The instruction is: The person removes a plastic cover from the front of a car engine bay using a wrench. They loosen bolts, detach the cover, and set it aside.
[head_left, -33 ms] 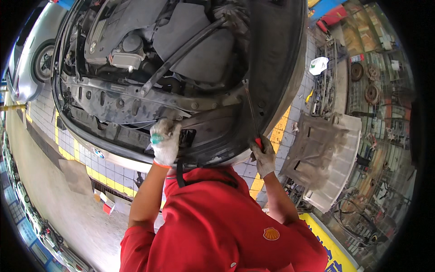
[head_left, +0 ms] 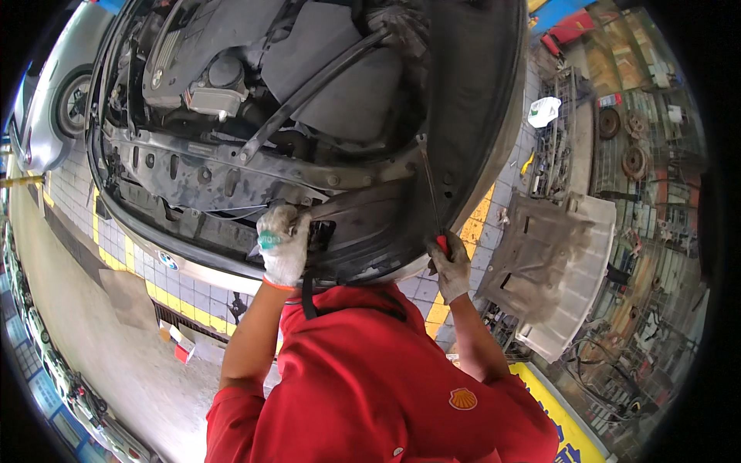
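Observation:
My right hand (head_left: 451,268), in a grey-white work glove, is closed round the red and black handle of a long screwdriver (head_left: 431,185). The slim shaft points away from me, its tip at the dark panel near the corner of the engine bay. Nearer the middle, my left hand (head_left: 282,245) wears a white glove with a green print and orange cuff. Its fingers are curled at the black front panel (head_left: 363,216); what they grip is hidden. A thin cable (head_left: 231,210) runs leftward from beside that hand along the front crossmember (head_left: 166,163).
The open engine bay holds an engine cover (head_left: 208,38) and a diagonal strut (head_left: 316,89). On the right are a dirty undertray (head_left: 552,255), a white jug (head_left: 543,112) and metal racks of parts (head_left: 644,201). A silver car (head_left: 54,108) stands at far left.

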A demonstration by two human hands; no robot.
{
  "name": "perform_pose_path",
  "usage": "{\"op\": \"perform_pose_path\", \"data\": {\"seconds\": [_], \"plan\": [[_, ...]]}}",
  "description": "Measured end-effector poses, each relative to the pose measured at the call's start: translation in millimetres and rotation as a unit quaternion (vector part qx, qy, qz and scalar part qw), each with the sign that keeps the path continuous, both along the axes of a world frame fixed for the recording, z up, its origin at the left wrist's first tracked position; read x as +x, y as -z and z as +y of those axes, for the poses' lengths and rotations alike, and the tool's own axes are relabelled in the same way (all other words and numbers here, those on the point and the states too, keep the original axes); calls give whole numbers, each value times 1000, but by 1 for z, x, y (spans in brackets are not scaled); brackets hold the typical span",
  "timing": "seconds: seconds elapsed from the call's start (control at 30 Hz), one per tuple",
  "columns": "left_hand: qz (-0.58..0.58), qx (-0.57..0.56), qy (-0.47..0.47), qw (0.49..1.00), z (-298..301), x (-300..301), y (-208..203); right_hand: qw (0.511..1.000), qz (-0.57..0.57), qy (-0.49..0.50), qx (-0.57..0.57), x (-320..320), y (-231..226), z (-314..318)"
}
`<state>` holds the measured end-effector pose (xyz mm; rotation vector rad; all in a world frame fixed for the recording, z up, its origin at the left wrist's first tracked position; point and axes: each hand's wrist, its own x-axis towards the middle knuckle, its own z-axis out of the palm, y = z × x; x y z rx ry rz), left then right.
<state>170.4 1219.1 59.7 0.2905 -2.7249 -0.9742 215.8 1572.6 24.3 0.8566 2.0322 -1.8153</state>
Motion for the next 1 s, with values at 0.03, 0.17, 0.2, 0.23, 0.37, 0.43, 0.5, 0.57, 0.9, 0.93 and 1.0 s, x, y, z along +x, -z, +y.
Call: {"op": "perform_pose_path", "data": {"seconds": [0.03,0.17,0.2,0.23,0.37,0.43,0.5,0.57,0.9,0.93,1.0], "plan": [[-5,5,-5,1000,-1,2,3,1000,0,15,-14,-2,2,-3],[25,10,12,1000,-1,3,4,999,3,17,-39,-21,-8,-15],[31,5,9,999,0,6,6,998,26,27,-56,-19,-2,-13],[24,17,13,999,0,8,5,999,32,17,-13,-20,0,-13],[17,58,38,997,-2,9,3,990,76,-101,61,-40,-1,-10],[16,76,47,996,-3,6,2,993,47,-105,28,-64,-20,-31],[11,90,66,994,-7,3,-4,987,53,-138,63,-80,-15,-45],[10,105,65,992,-7,1,-9,980,38,-175,84,-91,-7,-58],[35,113,67,991,-7,5,-8,979,2,-203,8,-129,-2,-105],[36,111,66,991,-6,7,-7,984,2,-174,-20,-130,-5,-111],[39,106,60,992,-3,11,-4,989,-6,-145,-31,-129,-5,-111]]}}
